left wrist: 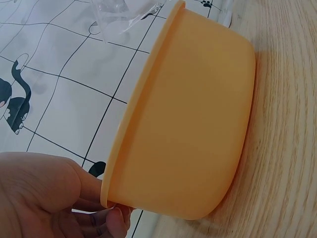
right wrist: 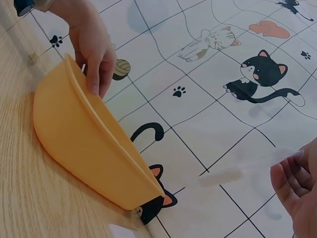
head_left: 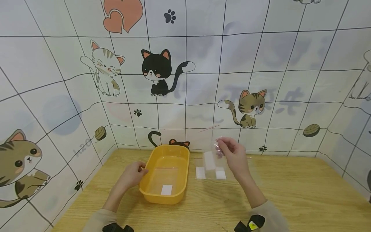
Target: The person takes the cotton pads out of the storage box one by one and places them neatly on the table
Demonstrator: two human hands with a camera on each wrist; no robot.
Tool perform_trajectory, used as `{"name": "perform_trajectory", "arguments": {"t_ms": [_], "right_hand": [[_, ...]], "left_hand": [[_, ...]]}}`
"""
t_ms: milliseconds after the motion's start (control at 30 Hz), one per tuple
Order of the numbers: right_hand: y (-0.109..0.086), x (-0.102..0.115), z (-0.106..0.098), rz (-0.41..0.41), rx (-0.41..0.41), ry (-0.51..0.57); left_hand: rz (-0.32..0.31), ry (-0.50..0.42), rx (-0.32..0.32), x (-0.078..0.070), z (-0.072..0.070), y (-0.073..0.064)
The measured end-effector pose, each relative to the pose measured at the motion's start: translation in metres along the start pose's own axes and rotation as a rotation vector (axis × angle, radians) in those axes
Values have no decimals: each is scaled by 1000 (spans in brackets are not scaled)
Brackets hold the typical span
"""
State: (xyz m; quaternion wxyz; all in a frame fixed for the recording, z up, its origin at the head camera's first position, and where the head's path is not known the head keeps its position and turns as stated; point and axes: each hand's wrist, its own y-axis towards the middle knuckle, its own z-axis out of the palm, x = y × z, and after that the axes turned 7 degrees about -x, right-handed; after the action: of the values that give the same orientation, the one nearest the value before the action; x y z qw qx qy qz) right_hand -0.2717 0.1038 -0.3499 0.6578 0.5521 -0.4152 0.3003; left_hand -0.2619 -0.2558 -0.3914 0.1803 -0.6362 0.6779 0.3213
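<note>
My left hand (head_left: 131, 175) grips the left rim of a yellow plastic basin (head_left: 164, 199); in the left wrist view the fingers (left wrist: 119, 223) curl at its rim. Inside the basin lies a clear zip bag with a white label (head_left: 166, 189). To the basin's right, my right hand (head_left: 234, 158) pinches a clear zip bag (head_left: 209, 160) with a white patch and holds it up above the table. In the right wrist view this bag (right wrist: 220, 177) hangs out from the fingertips, its clear edges hard to make out.
Under the raised bag, other clear bags with white labels (head_left: 220, 174) lie on the wooden table (head_left: 290, 193). A white sheet (head_left: 203, 87) with printed cats and grid lines stands behind and at both sides of the table.
</note>
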Motion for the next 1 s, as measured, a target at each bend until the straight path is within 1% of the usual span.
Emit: {"name": "perform_trajectory", "arguments": {"t_ms": [233, 433, 567, 800, 1000], "right_hand": [[7, -3, -12, 26, 1, -7], [13, -5, -23, 81, -28, 32], [17, -9, -32, 97, -50, 59], [22, -10, -42, 132, -70, 118], [24, -12, -49, 152, -72, 81]], "left_hand": [[7, 4, -3, 0, -1, 0], [0, -4, 4, -1, -1, 1], [-2, -6, 1, -1, -1, 0], [33, -13, -11, -3, -2, -3], [37, -6, -13, -2, -2, -3]]}}
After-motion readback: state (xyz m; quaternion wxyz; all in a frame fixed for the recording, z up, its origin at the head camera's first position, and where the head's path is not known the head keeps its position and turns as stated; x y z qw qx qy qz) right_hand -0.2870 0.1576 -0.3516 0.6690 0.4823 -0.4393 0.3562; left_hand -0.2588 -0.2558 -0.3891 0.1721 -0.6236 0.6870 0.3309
